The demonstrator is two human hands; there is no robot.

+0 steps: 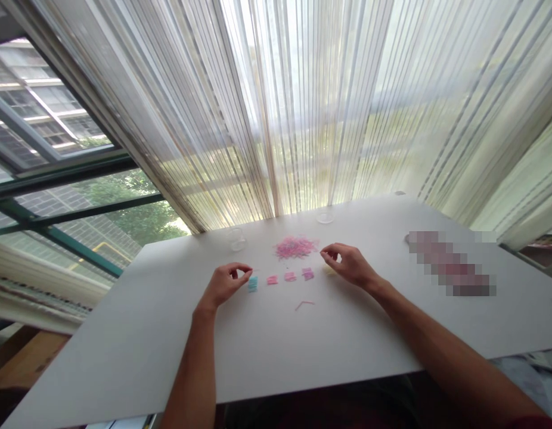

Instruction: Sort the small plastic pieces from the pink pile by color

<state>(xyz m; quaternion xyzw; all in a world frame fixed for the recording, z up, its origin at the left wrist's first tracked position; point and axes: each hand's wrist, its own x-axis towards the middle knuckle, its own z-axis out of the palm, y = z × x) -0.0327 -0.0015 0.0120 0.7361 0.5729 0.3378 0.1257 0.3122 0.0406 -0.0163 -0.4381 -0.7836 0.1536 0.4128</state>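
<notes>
Thumb and forefinger of my left hand (225,283) are pinched together just above a small stack of light-blue strips (253,284); a faint thin piece seems to stick out at the fingertips, too small to name. My right hand (347,262) is also closed in a pinch, right of a loose pile of thin pink and purple strips (296,246). What its fingertips hold, if anything, cannot be made out. Between the hands lie small groups of red strips (272,280), pink strips (290,276) and purple strips (307,273). A yellow group (328,270) is partly hidden by my right hand.
A bent pink strip (304,304) lies nearer me on the white table (267,351). At the back stand a clear jar (236,239) and a clear round lid or dish (325,216). A blurred-out object (450,265) lies at right. Sheer striped curtains (303,119) hang behind.
</notes>
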